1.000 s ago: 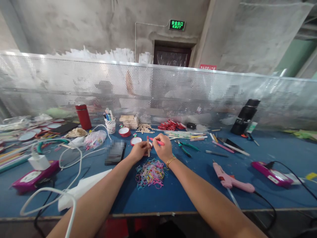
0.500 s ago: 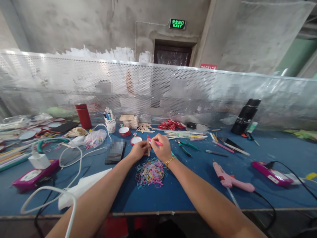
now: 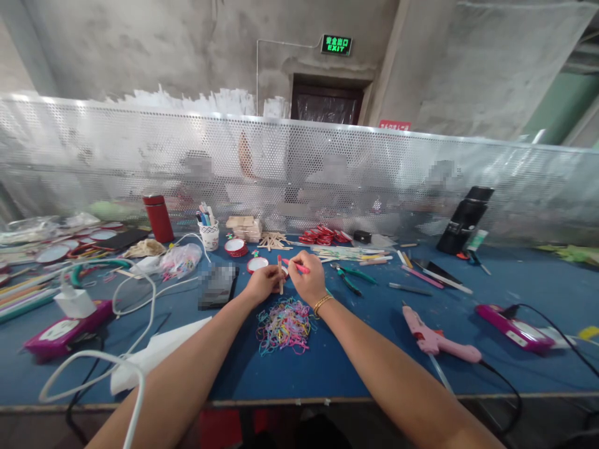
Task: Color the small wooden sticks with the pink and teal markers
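Upright between the fingers of my left hand (image 3: 262, 284) is a wooden craft stick (image 3: 281, 285), its top end coloured red. My right hand (image 3: 307, 279) grips a red marker pen (image 3: 302, 269), whose tip points left at the upper part of the stick. Whether the tip touches the wood is too small to tell. Just below both hands lies a tangled heap of colourful rubber bands (image 3: 284, 327). A round red-rimmed white disc (image 3: 256, 265) sits behind my left hand, partly covered by it.
Green-handled pliers (image 3: 349, 280) and a pink glue gun (image 3: 435, 337) lie to the right. On the left are a phone (image 3: 218, 287), white cables and a purple power strip (image 3: 65, 333). Behind stand a pen cup (image 3: 208, 237), stacked wooden sticks (image 3: 244, 228) and a perforated metal screen (image 3: 262, 168).
Almost nothing differs. My right hand with the marker has shifted very slightly to the right; my left hand keeps the stick in the same place.
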Demonstrator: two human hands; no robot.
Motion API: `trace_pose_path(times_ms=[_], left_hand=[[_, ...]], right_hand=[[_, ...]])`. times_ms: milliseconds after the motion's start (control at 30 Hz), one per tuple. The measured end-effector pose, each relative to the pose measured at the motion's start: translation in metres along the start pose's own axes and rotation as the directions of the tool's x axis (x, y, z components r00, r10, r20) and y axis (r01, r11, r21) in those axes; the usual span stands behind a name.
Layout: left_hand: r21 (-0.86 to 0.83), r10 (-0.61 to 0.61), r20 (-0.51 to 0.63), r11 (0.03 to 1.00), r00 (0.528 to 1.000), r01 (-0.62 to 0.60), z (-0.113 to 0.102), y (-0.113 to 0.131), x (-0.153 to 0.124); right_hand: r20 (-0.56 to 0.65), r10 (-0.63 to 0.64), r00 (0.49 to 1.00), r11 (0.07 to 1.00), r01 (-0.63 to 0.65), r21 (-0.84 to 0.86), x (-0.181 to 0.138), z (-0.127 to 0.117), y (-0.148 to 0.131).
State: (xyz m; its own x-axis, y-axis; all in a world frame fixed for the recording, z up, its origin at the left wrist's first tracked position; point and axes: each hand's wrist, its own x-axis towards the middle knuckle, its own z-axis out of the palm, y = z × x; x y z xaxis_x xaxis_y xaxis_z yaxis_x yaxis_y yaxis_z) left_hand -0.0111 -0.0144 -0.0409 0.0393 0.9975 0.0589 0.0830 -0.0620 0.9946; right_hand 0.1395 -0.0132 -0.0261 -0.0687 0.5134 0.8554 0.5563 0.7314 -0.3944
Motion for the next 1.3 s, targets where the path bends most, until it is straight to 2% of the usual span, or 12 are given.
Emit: trace_pose_path(times_ms=[767,1000,1167,1300], left_hand=[[-0.003,-0.022,0.005,1.000,1.000,0.022,0.0007,0.0027,-0.0015],[0.003,-0.019,0.000,1.000,1.000,0.019,0.0011,0.0028,-0.0019],[-0.009,-0.007,0.010,1.000,1.000,0.007,0.0012,0.0029,-0.0020],[-0.003,-0.014,0.009,1.000,1.000,0.014,0.0010,0.0022,-0.0015]], right_hand=[[0.022,0.002,1.000,1.000,-0.002,0.024,0.0000,-0.0003,0.0008],[0.015,0.024,1.000,0.999,-0.024,-0.022,-0.0006,0.0008,0.0023],[0.039,-0.014,0.999,1.000,0.014,0.009,-0.0012,0.0010,0.0012],[0.026,0.018,0.999,1.000,-0.018,-0.009,-0.0005,0.0005,0.0011]])
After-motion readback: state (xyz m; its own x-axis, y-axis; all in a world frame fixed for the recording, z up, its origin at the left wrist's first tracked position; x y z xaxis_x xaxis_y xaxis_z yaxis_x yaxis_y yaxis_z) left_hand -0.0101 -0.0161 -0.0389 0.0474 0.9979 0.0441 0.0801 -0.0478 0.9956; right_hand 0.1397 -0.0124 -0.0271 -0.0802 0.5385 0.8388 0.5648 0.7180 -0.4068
